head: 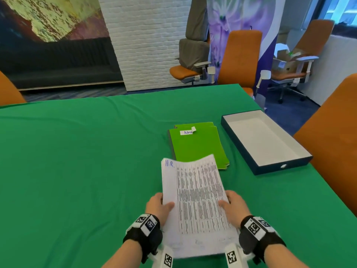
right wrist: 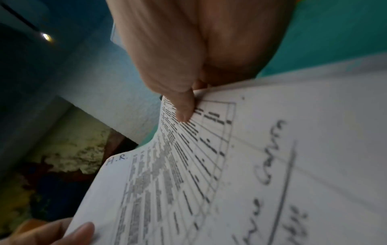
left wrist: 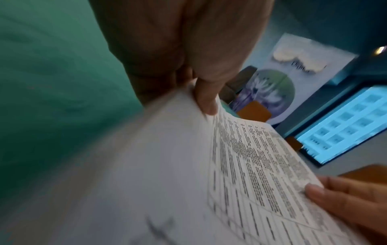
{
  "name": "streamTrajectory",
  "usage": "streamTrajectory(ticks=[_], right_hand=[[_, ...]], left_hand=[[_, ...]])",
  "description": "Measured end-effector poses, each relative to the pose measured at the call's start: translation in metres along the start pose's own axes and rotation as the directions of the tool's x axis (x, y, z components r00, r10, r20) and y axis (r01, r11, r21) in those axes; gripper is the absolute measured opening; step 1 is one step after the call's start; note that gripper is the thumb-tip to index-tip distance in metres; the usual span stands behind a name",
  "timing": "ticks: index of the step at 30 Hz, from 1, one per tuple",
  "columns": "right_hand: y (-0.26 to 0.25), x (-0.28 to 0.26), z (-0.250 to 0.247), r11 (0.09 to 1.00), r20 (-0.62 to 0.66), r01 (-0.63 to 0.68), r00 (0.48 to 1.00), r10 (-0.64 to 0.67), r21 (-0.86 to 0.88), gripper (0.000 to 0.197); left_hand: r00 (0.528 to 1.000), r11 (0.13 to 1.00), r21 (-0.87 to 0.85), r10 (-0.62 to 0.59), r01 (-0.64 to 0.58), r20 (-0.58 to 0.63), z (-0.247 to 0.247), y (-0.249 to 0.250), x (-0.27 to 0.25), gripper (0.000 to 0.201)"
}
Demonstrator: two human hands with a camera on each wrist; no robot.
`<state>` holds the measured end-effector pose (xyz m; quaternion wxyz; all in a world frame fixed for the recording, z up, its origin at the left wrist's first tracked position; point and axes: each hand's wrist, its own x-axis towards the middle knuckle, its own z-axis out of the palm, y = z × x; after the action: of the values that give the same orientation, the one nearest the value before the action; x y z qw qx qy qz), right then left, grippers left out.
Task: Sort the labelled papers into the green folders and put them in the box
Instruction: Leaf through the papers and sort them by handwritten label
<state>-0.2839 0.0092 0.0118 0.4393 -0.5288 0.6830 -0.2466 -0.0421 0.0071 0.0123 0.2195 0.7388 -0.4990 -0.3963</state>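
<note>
I hold a stack of printed papers [head: 195, 200] above the near part of the table; its top sheet is marked "H.R." in the upper left corner. My left hand [head: 160, 206] pinches the stack's left edge, thumb on top. My right hand [head: 232, 205] pinches the right edge the same way. In the left wrist view the thumb lies on the papers [left wrist: 240, 165]; the right wrist view shows the papers [right wrist: 209, 165] with the "H.R." mark. A pile of green folders [head: 197, 147], the top one labelled "Admin", lies just beyond the papers. The open dark box [head: 301, 161] with a white inside stands to their right.
A green cloth [head: 77, 151] covers the table. Orange chairs stand at the far side [head: 239, 59], at the right edge [head: 334, 132] and at the left corner [head: 9, 89]. The table's right edge runs close behind the box.
</note>
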Motion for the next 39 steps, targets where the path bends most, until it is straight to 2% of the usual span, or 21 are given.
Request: streamTrajectory(ticks=[2, 5, 10, 12, 16, 20, 23, 26, 28, 31, 35, 37, 39], right_hand=[[0.014, 0.004, 0.007, 0.991, 0.051, -0.039, 0.998, 0.046, -0.126, 0.029], [0.026, 0.01, 0.01, 0.967, 0.074, -0.078, 0.992, 0.099, -0.244, 0.033], [0.036, 0.026, 0.011, 0.934, 0.076, -0.125, 0.984, 0.159, -0.335, 0.066], [0.038, 0.03, 0.014, 0.927, 0.056, -0.137, 0.985, 0.166, -0.349, 0.068], [0.044, 0.031, 0.018, 0.932, 0.001, -0.184, 0.981, 0.194, -0.313, 0.058], [0.045, 0.03, 0.017, 0.934, -0.071, -0.203, 0.979, 0.19, -0.294, 0.043], [0.044, 0.027, 0.016, 0.927, -0.107, -0.205, 0.978, 0.18, -0.314, 0.037], [0.044, 0.023, 0.018, 0.921, -0.151, -0.192, 0.977, 0.148, -0.338, 0.031], [0.044, 0.02, 0.021, 0.916, -0.164, -0.184, 0.978, 0.132, -0.356, 0.024], [0.051, 0.019, 0.023, 0.941, -0.167, -0.154, 0.98, 0.107, -0.301, 0.019], [0.057, 0.013, 0.02, 0.99, -0.158, -0.082, 0.985, 0.064, -0.113, 0.012], [0.06, 0.01, 0.018, 0.999, -0.135, -0.053, 0.989, 0.052, -0.002, 0.011], [0.061, 0.009, 0.016, 0.998, -0.099, -0.021, 0.995, 0.027, 0.06, 0.011]], left_hand=[[0.995, 0.991, 0.124, -0.06, 0.05, 0.077, 0.011, -0.016, 0.003, 0.033], [0.983, 0.972, 0.215, -0.129, 0.099, 0.129, 0.015, -0.031, 0.005, 0.046], [0.983, 0.969, 0.215, -0.147, 0.12, 0.113, 0.011, -0.035, 0.02, 0.067], [0.98, 0.969, 0.205, -0.166, 0.141, 0.111, 0.013, -0.034, 0.023, 0.065], [0.98, 0.967, 0.179, -0.192, 0.179, 0.058, 0.02, -0.039, 0.021, 0.046], [0.987, 0.968, 0.206, -0.156, 0.146, 0.033, 0.021, -0.04, 0.02, 0.035], [0.988, 0.968, 0.211, -0.148, 0.135, 0.048, 0.021, -0.037, 0.018, 0.045], [0.991, 0.981, 0.156, -0.122, 0.112, 0.055, 0.021, -0.033, 0.012, 0.075], [0.993, 0.985, 0.143, -0.103, 0.094, 0.063, 0.021, -0.032, 0.01, 0.085], [0.992, 0.983, 0.164, -0.097, 0.083, 0.079, 0.02, -0.034, 0.01, 0.081], [0.992, 0.989, 0.118, -0.096, 0.086, 0.086, 0.018, -0.034, 0.008, 0.077], [0.994, 0.993, 0.064, -0.097, 0.094, 0.048, 0.017, -0.035, 0.009, 0.084], [0.995, 0.993, -0.068, -0.101, 0.101, 0.0, 0.016, -0.037, 0.01, 0.083]])
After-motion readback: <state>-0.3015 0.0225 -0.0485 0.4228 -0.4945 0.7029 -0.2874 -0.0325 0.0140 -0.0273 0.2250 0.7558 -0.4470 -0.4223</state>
